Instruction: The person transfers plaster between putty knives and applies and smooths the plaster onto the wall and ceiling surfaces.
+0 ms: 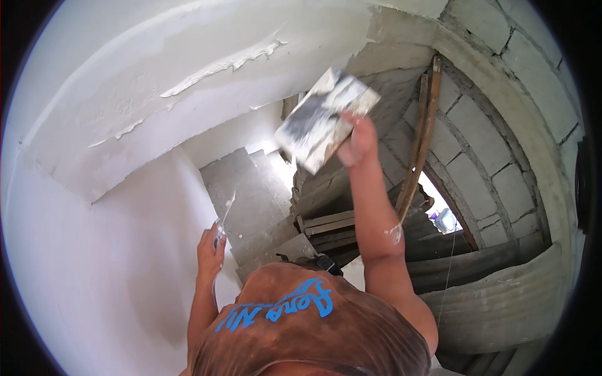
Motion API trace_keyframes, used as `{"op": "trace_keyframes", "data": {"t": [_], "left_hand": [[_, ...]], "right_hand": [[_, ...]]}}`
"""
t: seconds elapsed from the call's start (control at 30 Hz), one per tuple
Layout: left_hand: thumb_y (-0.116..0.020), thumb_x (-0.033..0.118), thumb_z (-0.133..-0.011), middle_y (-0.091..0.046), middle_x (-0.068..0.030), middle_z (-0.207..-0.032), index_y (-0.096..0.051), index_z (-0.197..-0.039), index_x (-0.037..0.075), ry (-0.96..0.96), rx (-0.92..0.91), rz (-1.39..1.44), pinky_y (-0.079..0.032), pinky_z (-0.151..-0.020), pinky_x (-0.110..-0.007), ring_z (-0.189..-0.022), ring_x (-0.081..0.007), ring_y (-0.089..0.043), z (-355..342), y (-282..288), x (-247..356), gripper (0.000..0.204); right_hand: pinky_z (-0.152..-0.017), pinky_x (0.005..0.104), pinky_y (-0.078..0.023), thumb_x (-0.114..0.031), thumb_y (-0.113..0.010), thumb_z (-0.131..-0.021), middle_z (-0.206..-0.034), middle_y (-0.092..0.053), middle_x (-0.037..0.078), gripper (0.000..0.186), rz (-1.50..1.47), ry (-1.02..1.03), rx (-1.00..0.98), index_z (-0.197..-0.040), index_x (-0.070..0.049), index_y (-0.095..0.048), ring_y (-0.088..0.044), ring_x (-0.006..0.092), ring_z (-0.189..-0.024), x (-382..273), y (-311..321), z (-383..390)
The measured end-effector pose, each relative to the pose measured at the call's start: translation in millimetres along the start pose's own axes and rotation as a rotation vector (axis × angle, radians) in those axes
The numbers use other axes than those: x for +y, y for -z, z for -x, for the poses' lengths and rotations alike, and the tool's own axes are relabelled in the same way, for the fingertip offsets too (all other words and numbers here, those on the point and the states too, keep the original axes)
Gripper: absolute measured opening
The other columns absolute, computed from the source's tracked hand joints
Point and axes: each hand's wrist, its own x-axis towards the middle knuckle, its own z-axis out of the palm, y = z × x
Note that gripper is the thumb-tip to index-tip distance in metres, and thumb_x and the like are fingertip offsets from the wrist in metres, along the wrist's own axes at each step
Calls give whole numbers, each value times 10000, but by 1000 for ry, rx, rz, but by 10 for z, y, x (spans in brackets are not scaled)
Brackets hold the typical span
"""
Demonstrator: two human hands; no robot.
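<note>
A person stands above bare concrete stairs (251, 194). The right hand (357, 141), fingers clamped on its edge, lifts a plaster-smeared board (326, 119) tilted overhead. The left hand (210, 250), fingers wrapped round the handle, holds a putty knife (224, 216) near the white wall (94, 250). Judging by the tilt, wet plaster could slide off onto the steps.

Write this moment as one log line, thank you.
left hand: grips putty knife | right hand: holds plaster board raised | white wall nearby
</note>
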Motion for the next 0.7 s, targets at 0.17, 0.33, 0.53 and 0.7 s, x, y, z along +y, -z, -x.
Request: {"op": "trace_keyframes", "data": {"t": [0.17, 0.33, 0.53, 0.7], "left_hand": [[-600, 135, -943, -592, -147, -928, -573, -1332, 20, 65, -35, 101, -484, -727, -371, -791, -268, -593, 245, -85, 18, 406], [-606, 124, -926, -592, -151, -932, -576, -1324, 18, 74, -29, 79, -485, -732, -379, -803, -280, -600, 345, -80, -67, 412], [-615, 115, -916, -589, -149, -924, -588, -1296, 7, 73, 21, 94, -486, -719, -379, -793, -281, -602, 360, -31, -173, 395], [-616, 103, -914, -590, -151, -919, -587, -1291, -2, 111, 36, 154, -491, -716, -378, -789, -278, -604, 336, -36, -223, 392]], "right_hand": [[-880, 318, -485, -98, -691, -892, -1093, -676, 120, 317, 437, 573, 239, -1155, 59, -607, -634, 212, -932, -590, -223, -752], [-879, 358, -485, -97, -689, -842, -1061, -705, 156, 336, 1121, 810, 307, -1140, 42, -622, -659, 253, -960, -731, 9, -1145], [-835, 381, -494, -119, -678, -795, -965, -711, 200, 321, 1279, 812, 324, -1069, 47, -652, -665, 332, -900, -1103, -2, -1551], [-823, 378, -492, -145, -671, -780, -954, -718, 164, 335, 1065, 692, 237, -1065, 31, -665, -671, 276, -881, -1086, -2, -1758]]}}
